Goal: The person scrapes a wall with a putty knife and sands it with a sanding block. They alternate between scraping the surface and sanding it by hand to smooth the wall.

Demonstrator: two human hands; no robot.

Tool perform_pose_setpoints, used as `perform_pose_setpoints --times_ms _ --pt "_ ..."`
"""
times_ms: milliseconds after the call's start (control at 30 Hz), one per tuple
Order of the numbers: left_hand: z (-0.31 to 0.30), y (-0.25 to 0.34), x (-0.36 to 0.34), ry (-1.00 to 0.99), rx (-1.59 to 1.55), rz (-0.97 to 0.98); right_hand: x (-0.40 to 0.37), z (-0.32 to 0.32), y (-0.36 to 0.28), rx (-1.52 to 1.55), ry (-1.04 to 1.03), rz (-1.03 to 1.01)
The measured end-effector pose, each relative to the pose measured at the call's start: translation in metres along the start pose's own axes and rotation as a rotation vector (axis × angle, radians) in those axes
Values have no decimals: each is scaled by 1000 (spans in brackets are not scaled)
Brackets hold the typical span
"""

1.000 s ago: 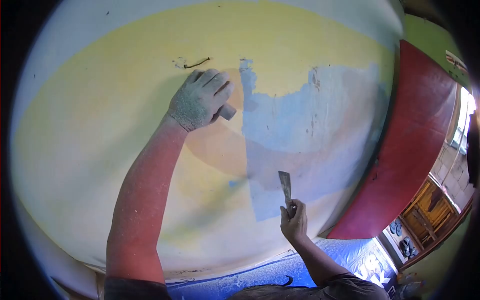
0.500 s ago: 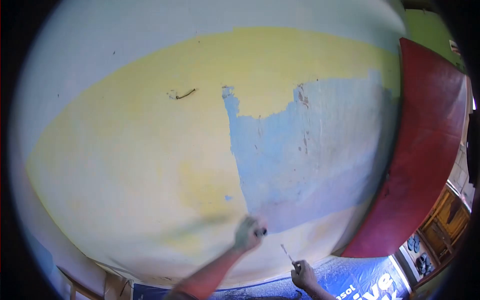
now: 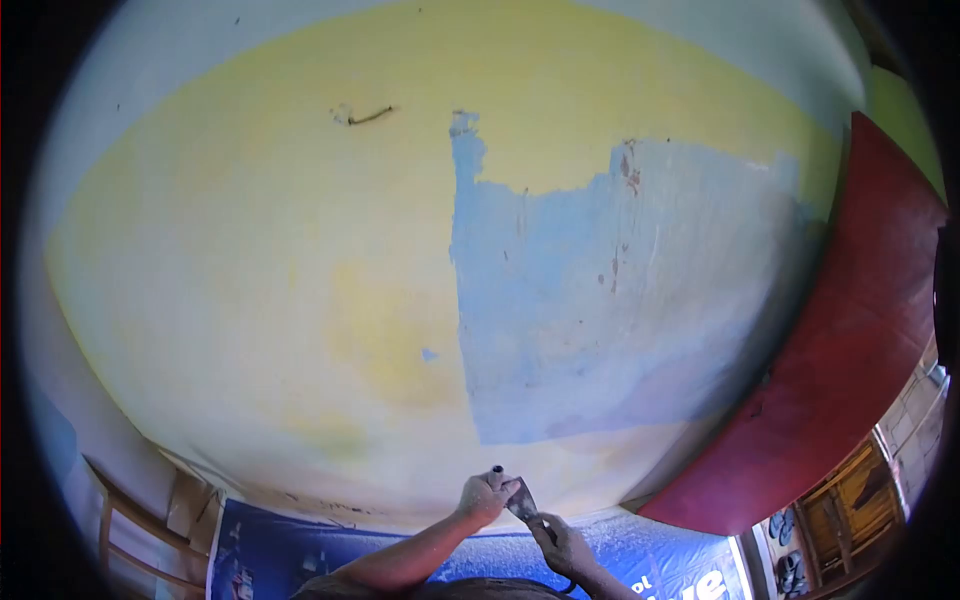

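Note:
My left hand (image 3: 482, 500) is closed around a tool whose dark round end (image 3: 497, 469) sticks out at the top; the rest of it is hidden in the fist. In my right hand (image 3: 564, 548) is a putty knife (image 3: 521, 503), its flat grey blade tilted up and left. The blade tip meets the fingers of my left hand. Both hands are in front of the lower wall, just below the blue patch (image 3: 545, 270) with ragged edges. Yellow and cream paint (image 3: 300, 240) surrounds that patch on the wall.
A dark red panel (image 3: 800, 390) leans at the right. A blue printed banner (image 3: 300, 550) with white dust lies along the wall's foot. At lower left is a wooden frame (image 3: 150, 525); shoes (image 3: 785, 540) and a wooden cabinet (image 3: 855, 510) are at lower right. A bent wire (image 3: 372, 117) juts from the wall.
My left hand has come down off the wall, and the putty knife's blade now meets it. The two hands have drawn together, and the view has tilted downward.

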State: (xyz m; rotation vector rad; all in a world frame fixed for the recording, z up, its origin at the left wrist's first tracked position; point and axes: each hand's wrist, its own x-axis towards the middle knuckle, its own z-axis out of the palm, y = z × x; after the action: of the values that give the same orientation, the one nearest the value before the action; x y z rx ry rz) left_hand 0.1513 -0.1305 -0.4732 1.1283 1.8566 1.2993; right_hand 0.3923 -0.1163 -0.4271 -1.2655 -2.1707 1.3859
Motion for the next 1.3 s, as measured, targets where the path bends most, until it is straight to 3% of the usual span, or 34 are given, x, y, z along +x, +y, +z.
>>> perform_pose_setpoints --times_ms 33,100,267,367,467,600,700,933,1067,1167,1300 --pt "-3 6 -4 26 43 -11 -4 -4 -12 -40 -11 21" --pt "-11 22 -11 74 37 -47 7 9 9 -11 101 -187" --pt "-34 25 -9 52 -500 -52 8 12 -20 -68 132 -160" --pt "-63 44 -12 55 -613 -150 11 27 -40 -53 178 -179" --pt "-91 43 -10 50 -543 -171 31 54 -23 -125 302 -529" --pt "-150 32 6 -153 -217 -208 28 49 -58 -289 204 -525" --pt "-160 29 14 -209 -245 -144 29 53 -66 -315 187 -524" --pt "-158 16 14 -219 -351 -251 22 65 -63 -285 249 -476" --pt "-153 23 -3 -272 -489 -217 15 61 -52 -245 264 -400" --pt "-150 33 -9 -299 -393 -259 11 57 -40 -189 275 -379" --pt "-134 51 -17 -327 -674 -189 10 40 -38 -103 283 -401"
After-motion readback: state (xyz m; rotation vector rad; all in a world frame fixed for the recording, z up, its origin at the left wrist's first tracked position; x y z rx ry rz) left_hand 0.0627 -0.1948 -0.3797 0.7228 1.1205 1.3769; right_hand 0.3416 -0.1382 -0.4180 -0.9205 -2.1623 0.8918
